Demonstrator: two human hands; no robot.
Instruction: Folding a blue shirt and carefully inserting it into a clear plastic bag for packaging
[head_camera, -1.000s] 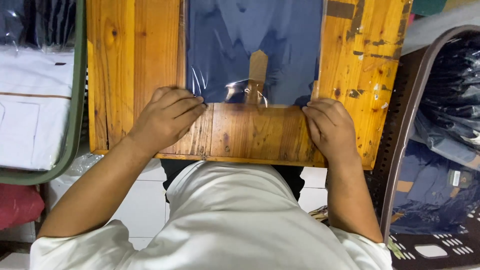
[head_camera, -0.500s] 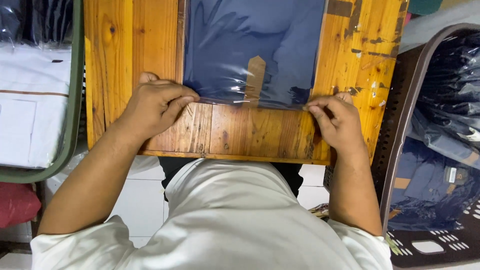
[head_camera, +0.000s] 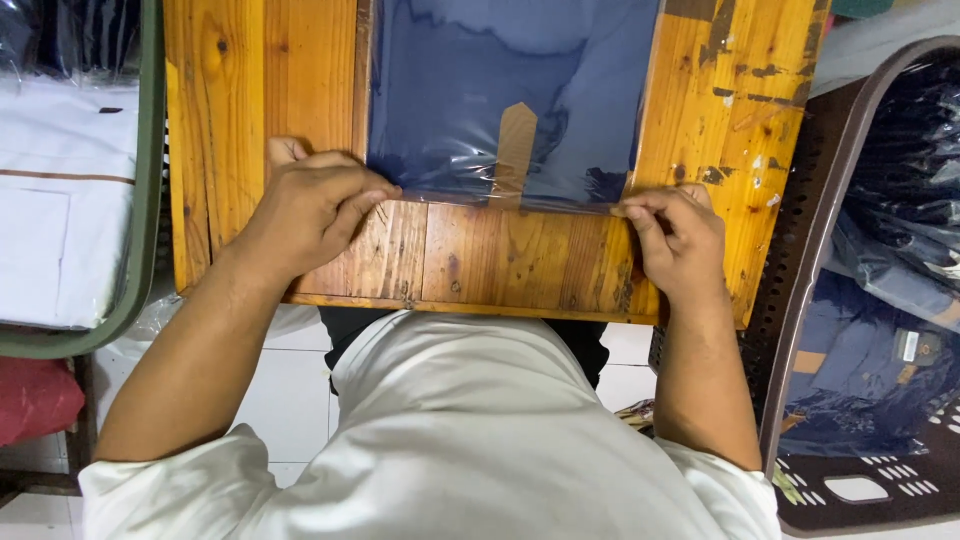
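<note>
1. Bench (head_camera: 250, 90) of orange-brown wooden planks fills the upper middle of the view, its near edge just in front of the person's white shirt.
2. Bag (head_camera: 510, 90), a clear plastic sleeve with a folded dark blue garment inside, lies flat on the bench between the two hands and runs off the top of the view; its near edge sits across the planks.
3. Basket (head_camera: 800, 300), dark brown with a perforated wall, stands to the right of the bench and holds more bagged blue garments.
4. Bin (head_camera: 145, 200) with a green rim stands to the left and holds white folded cloth.
5. Left hand (head_camera: 305, 210) rests on the bench, fingers curled, pinching the bag's near left corner.
6. Right hand (head_camera: 675, 240) pinches the bag's near right corner between thumb and fingertips.
7. Tab (head_camera: 512, 150), a pale brown strip, shows inside the bag near its lower edge.
</note>
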